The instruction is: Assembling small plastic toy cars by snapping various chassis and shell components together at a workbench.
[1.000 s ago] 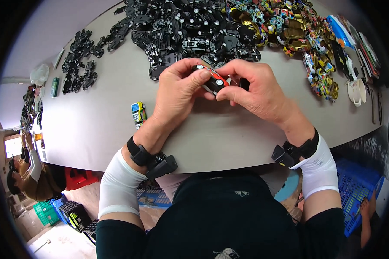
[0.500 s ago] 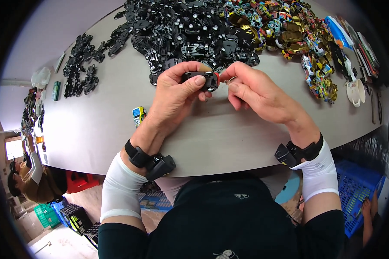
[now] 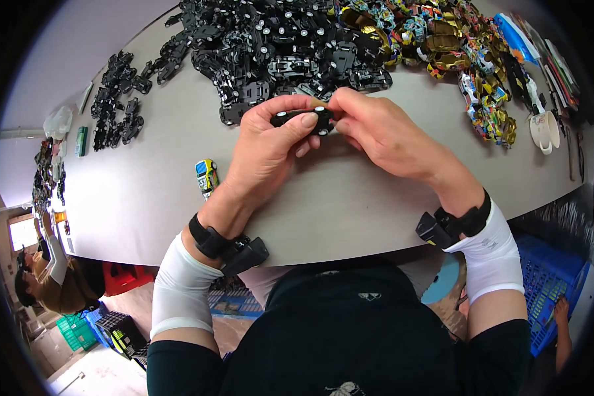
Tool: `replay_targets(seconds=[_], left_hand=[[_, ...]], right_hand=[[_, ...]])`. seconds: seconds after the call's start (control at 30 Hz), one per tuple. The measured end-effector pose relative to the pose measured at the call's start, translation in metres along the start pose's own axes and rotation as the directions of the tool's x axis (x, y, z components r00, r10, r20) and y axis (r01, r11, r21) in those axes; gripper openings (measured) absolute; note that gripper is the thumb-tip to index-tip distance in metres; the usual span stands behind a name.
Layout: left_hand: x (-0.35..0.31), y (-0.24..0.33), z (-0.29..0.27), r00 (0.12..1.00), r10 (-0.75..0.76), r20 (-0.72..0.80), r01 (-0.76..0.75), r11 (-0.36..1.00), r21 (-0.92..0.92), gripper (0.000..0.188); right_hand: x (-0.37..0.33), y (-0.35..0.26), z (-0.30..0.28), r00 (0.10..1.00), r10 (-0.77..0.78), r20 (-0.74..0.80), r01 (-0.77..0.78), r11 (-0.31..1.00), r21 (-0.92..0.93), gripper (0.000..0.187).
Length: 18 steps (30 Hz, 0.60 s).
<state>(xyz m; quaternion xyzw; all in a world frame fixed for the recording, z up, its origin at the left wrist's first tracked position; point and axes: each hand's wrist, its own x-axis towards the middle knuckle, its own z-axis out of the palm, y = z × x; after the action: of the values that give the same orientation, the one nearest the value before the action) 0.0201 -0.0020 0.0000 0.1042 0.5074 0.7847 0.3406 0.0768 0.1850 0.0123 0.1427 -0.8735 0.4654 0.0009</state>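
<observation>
Left hand (image 3: 261, 146) and right hand (image 3: 397, 140) nearly meet, fingers (image 3: 288, 102) curled inward.

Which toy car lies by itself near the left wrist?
The yellow one with the blue patch. The black-bottomed one is in the left hand; others lie bunched farther off.

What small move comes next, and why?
Probably steady the small black toy car with pale wheels in the bare left hand: its thumb presses the upturned underside, while the bare right hand has its fingertips at the car's right end.
</observation>
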Motion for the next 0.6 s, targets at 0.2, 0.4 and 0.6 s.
replay_targets(seconds=[0.2, 0.4, 0.6], left_hand=[[0.006, 0.002, -0.004, 0.999, 0.016, -0.051, -0.012, 0.997, 0.078, 0.020], [0.005, 0.004, -0.001, 0.999, 0.006, -0.041, -0.001, 0.992, 0.127, 0.021], [0.001, 0.003, 0.003, 0.997, 0.070, -0.030, -0.054, 0.927, 0.372, 0.022]], right_hand=[[0.006, 0.003, 0.004, 0.985, 0.144, 0.094, -0.164, 0.951, 0.263, 0.005], [0.008, 0.003, 0.001, 0.988, 0.124, 0.090, -0.139, 0.974, 0.180, 0.008], [0.003, 0.007, 0.013, 0.998, -0.018, -0.058, 0.009, 0.987, -0.162, 0.009]])
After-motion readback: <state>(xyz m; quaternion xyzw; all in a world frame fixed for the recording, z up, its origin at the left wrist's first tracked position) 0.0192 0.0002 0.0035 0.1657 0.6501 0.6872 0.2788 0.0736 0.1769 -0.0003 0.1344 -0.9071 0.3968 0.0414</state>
